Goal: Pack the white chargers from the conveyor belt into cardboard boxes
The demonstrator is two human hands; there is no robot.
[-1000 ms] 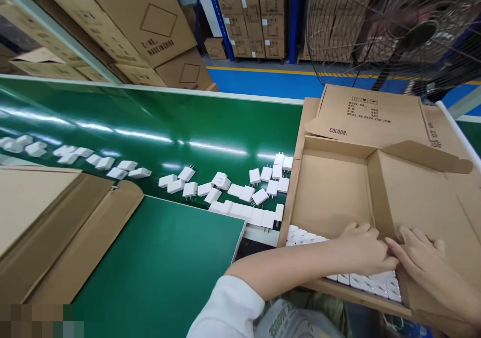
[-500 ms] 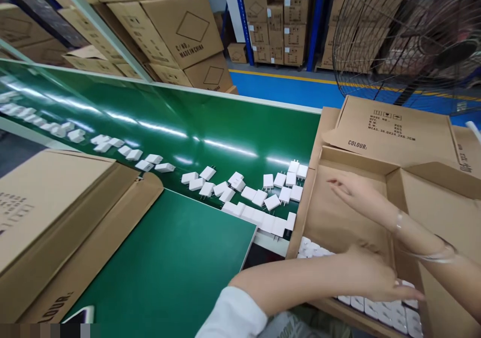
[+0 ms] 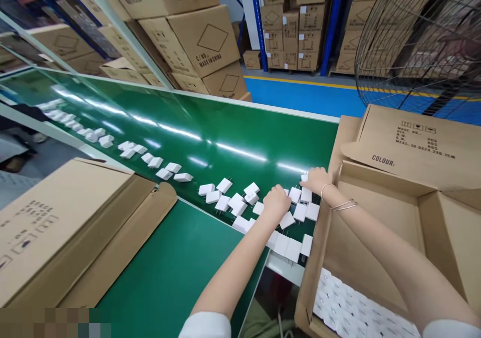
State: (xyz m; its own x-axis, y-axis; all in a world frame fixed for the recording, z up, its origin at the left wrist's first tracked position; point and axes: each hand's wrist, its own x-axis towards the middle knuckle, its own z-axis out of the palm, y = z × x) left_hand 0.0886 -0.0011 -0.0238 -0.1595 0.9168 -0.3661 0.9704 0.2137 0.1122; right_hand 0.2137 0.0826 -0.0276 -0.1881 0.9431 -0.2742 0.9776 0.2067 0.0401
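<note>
White plug chargers [image 3: 236, 203] lie scattered along the near edge of the green conveyor belt [image 3: 180, 112]. My left hand [image 3: 277, 202] is over the cluster, fingers curled down; what it grips, if anything, is hidden under it. Further right, my right hand [image 3: 317, 180] pinches a white charger [image 3: 304, 176] at the belt's end. Beside it stands an open cardboard box [image 3: 379, 212], where white chargers [image 3: 349, 303] sit in tight rows along the near side.
Another carton [image 3: 63, 227] lies on the green table [image 3: 165, 258] at the left. Stacked cartons [image 3: 206, 42] stand behind the belt. A large wire fan [image 3: 417, 47] is at the back right, beyond the box flap [image 3: 409, 142].
Both hands have moved left from the open box to the chargers on the belt. My right hand has closed on one. The view has shifted, and the packed rows show more.
</note>
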